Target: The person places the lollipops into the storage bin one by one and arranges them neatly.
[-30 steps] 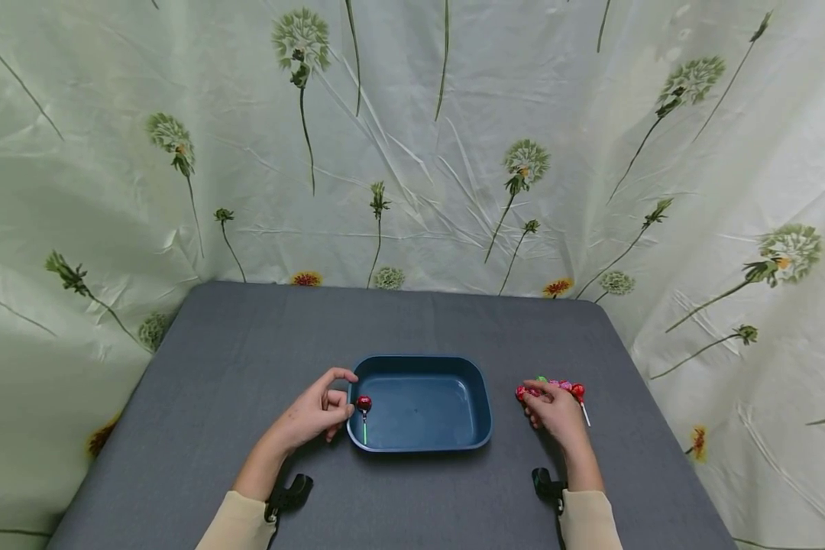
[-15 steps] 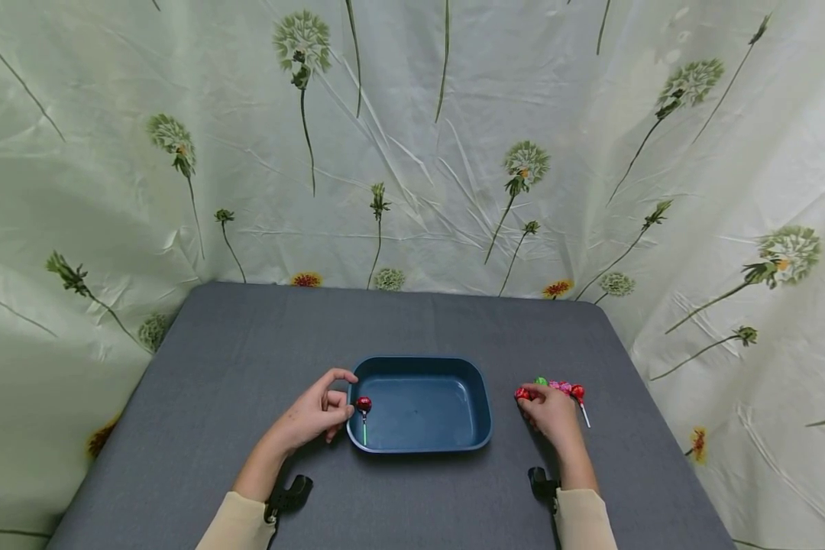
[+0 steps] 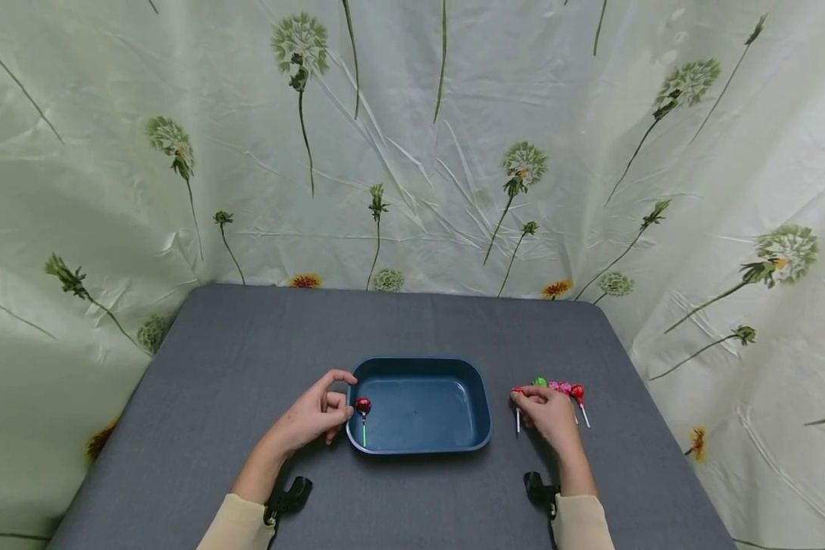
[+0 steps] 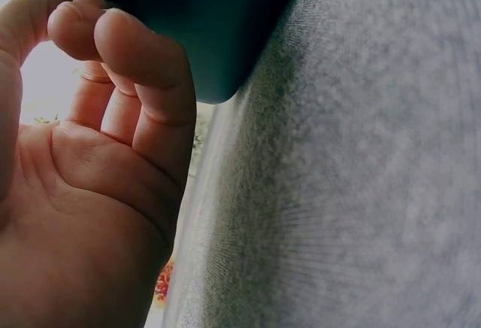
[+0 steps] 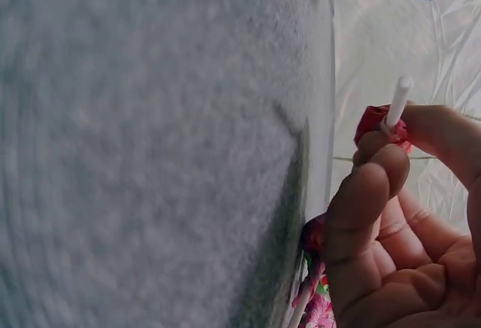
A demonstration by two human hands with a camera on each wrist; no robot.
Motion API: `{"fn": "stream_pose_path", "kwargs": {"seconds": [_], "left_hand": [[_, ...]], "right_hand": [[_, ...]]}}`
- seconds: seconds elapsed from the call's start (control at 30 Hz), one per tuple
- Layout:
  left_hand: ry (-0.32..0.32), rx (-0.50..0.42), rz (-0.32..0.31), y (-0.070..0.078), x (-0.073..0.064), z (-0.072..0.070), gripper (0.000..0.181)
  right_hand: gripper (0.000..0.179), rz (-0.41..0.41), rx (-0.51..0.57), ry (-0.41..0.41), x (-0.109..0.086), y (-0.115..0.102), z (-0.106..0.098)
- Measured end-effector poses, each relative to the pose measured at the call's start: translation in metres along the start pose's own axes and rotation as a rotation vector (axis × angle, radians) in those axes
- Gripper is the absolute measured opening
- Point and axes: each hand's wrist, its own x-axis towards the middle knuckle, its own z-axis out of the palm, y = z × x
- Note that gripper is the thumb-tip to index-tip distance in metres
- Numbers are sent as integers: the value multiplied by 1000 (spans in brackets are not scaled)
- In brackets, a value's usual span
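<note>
My left hand (image 3: 319,409) holds the left rim of a blue plastic tray (image 3: 419,451), its index finger over the edge. In the left wrist view its fingers curl up against the tray's dark outer wall (image 4: 218,65). One lollipop (image 3: 363,405), with a dark red wrapper and green stick, lies inside the tray at the left. To the right of the tray, my right hand (image 3: 551,416) pinches a red-wrapped lollipop (image 5: 372,121) just below its head. The white stick (image 5: 400,101) points away from the fingers, and its head is partly covered by them.
Behind the right hand several lollipops lie in a row: a green one (image 3: 539,381), pink ones (image 3: 560,387) and a red one (image 3: 577,392) with a white stick. A grey cloth covers the table (image 3: 282,328); a flower-patterned curtain (image 3: 419,153) hangs behind it.
My right hand has drawn the pinched red lollipop slightly left, away from the row, and its white stick now shows below the fingers. The left hand and tray have stayed put.
</note>
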Motion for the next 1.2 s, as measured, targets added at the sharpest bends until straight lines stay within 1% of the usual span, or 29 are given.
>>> {"fn": "stream_pose_path", "kwargs": {"seconds": [0.1,0.33,0.43,0.6,0.83,1.03,1.2], "left_hand": [[-4,-5,5,-1,0,-1,52],[-10,-1,24,-3,-1,-1,53],[-6,0,26,-2,-1,-1,53],[5,11,21,-4,1,0,52],[16,12,13,-5,2,0,52],[15,19,5,-5,1,0,52],[12,20,11,-5,1,0,52]], "right_hand": [[37,-21,50,10,-1,-1,3],[35,-116,203,69,-6,-8,10],[35,-134,233,85,-7,-11,12],[34,-136,272,71,-8,-19,10],[33,-172,335,45,-14,-39,7],[31,-191,335,28,-20,-54,14],[29,-224,363,4,-24,-64,20]]}}
